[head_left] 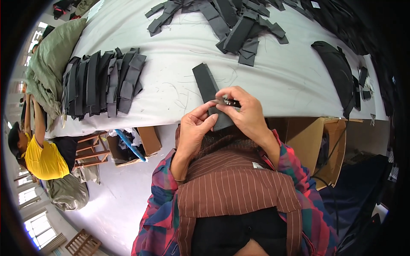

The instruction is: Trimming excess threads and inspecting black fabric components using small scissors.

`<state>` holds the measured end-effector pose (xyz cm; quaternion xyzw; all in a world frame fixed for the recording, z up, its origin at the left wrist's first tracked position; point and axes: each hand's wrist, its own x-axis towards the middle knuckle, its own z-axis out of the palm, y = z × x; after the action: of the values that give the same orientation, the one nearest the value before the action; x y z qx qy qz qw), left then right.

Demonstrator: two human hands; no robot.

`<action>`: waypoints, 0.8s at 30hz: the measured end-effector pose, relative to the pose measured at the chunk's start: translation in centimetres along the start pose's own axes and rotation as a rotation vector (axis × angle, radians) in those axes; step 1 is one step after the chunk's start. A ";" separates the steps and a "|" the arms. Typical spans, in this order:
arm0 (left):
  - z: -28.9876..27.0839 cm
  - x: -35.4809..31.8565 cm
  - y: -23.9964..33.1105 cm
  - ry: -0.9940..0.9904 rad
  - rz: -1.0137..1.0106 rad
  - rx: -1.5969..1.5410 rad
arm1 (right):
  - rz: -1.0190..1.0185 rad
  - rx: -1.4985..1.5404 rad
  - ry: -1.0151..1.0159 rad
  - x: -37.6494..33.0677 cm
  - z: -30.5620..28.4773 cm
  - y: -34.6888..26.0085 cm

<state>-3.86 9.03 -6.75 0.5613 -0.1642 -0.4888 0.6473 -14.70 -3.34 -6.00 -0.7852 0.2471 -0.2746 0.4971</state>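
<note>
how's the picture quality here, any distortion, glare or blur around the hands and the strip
Head view: strong fisheye, table edge bows and corners go black; even light, windows lower left blown out; left hand, right hand and dark strip sharp.

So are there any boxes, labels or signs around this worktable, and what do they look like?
Cardboard box: brown, open, under the table edge on the right.
Second cardboard box: brown, open, on the floor at left, blue stick poking out.
Small label: white, rectangular, on the striped brown apron.
Small tag: white, on dark fabric at the far table end.
No signs or screens show.
</note>
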 end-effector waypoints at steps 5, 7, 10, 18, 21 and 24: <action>-0.4 0.3 0.2 0.068 0.073 0.062 | -0.103 -0.189 0.012 -1.2 -2.5 -0.7; -0.3 0.5 0.1 0.077 0.089 0.037 | -0.102 -0.231 -0.027 -2.1 -3.0 -0.7; -0.2 0.4 0.2 0.075 0.095 0.040 | -0.178 -0.283 -0.046 -2.9 -2.7 -0.1; 0.0 -0.1 0.3 0.082 0.077 0.019 | -0.282 -0.372 -0.064 -2.9 -2.1 -0.5; -0.2 -0.3 0.1 0.087 0.088 0.022 | -0.289 -0.386 -0.076 -3.1 -1.9 -0.7; -0.3 -0.3 0.2 0.083 0.088 0.025 | -0.284 -0.404 -0.081 -3.0 -2.3 -0.6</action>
<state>-3.70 9.42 -6.51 0.5814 -0.1678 -0.4342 0.6673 -18.34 -2.62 -5.18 -0.9058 0.1640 -0.2551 0.2959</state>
